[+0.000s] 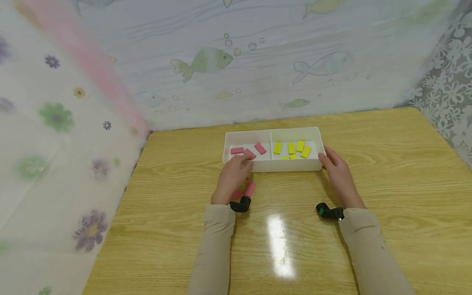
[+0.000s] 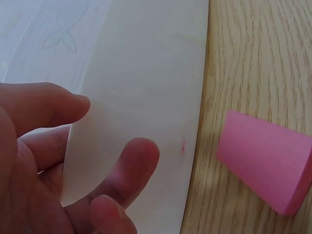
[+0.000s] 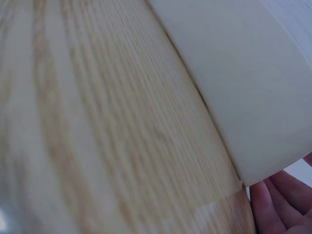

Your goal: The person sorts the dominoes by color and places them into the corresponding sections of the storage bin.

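A white two-compartment box stands on the table, with pink rectangular blocks in its left half and yellow blocks in its right half. My left hand is at the front wall of the left compartment. Its fingers are spread and loosely bent at the rim, some inside and some outside, with nothing seen between them in the left wrist view. My right hand grips the box's right end, its thumb at the front corner. Beside my left wrist a pink block lies on the table, and another pink piece is partly hidden.
The wooden table meets a fish-patterned covering behind the box and a flower-patterned one at the left. A divider splits the box. Black wrist cameras are worn on both wrists.
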